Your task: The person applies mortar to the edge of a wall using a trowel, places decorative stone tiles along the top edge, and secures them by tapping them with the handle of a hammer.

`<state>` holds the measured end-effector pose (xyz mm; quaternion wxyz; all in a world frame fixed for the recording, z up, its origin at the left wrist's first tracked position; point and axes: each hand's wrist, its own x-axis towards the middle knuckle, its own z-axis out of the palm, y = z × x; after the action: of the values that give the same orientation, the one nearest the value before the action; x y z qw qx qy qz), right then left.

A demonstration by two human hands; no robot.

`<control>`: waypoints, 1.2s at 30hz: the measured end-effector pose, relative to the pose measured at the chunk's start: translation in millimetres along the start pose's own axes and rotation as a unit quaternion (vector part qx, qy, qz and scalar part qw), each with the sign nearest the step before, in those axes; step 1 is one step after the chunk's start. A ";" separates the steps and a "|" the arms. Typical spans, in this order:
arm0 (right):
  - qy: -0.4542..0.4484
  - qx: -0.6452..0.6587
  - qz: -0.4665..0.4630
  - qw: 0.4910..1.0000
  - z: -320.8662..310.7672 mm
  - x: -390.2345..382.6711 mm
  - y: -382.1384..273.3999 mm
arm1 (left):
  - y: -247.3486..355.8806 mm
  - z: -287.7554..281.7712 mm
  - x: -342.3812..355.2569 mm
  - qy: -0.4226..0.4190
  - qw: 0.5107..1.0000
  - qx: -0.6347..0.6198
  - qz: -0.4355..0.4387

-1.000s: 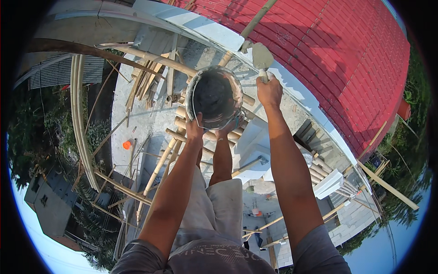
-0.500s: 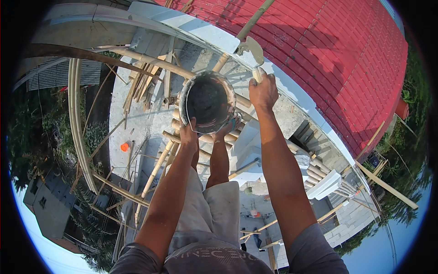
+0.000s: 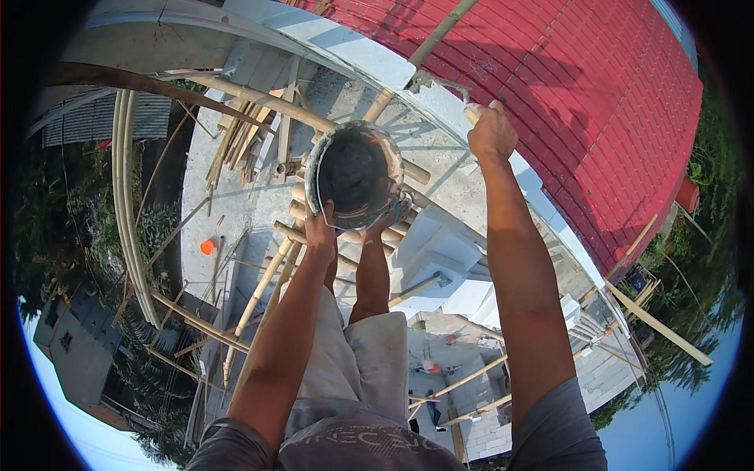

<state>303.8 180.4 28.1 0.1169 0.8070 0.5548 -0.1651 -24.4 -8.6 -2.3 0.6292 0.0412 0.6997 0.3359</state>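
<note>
My left hand (image 3: 320, 225) grips the near rim of a mortar-smeared bucket (image 3: 312, 169), which has grey mortar (image 3: 353, 166) inside. The bucket is above my feet, over bamboo poles. Out to the right, my right hand (image 3: 493, 132) is closed round the pale handle of a trowel (image 3: 448, 84). The trowel's blade appears nearly edge-on, by the end of a white block (image 3: 385, 64) on the wall's top. Some grey mortar (image 3: 421, 80) sits at that block end, beside the blade.
A red tiled roof (image 3: 581, 102) slopes beyond the wall (image 3: 534, 188). One bamboo pole (image 3: 440, 35) crosses the wall near the trowel. Several bamboo poles (image 3: 263, 302) form scaffolding under me, with a drop below. White blocks (image 3: 440, 243) are stacked nearby; planks (image 3: 239, 133) lie at the left.
My right hand has moved right and slightly forward with the trowel, its blade turning from face-on to nearly edge-on. Mortar now shows at the block end. My left hand keeps the bucket nearly still.
</note>
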 end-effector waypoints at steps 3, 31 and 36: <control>0.038 -0.013 -0.048 0.998 3.3 2.9 1.3 | 3.2 17.2 -12.7 0.015 0.999 -0.035 -0.020; 0.056 0.446 0.076 0.890 86.7 -81.7 -46.1 | 11.6 12.0 -6.0 0.005 1.000 0.020 -0.011; 0.051 0.342 0.052 0.937 70.2 -107.5 -27.9 | 8.3 19.5 -3.9 0.028 0.999 0.013 -0.019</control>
<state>232.6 72.1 6.1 -0.1865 0.8333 0.4273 -0.2970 -8.9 4.0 5.7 0.6149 0.0264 0.7222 0.3157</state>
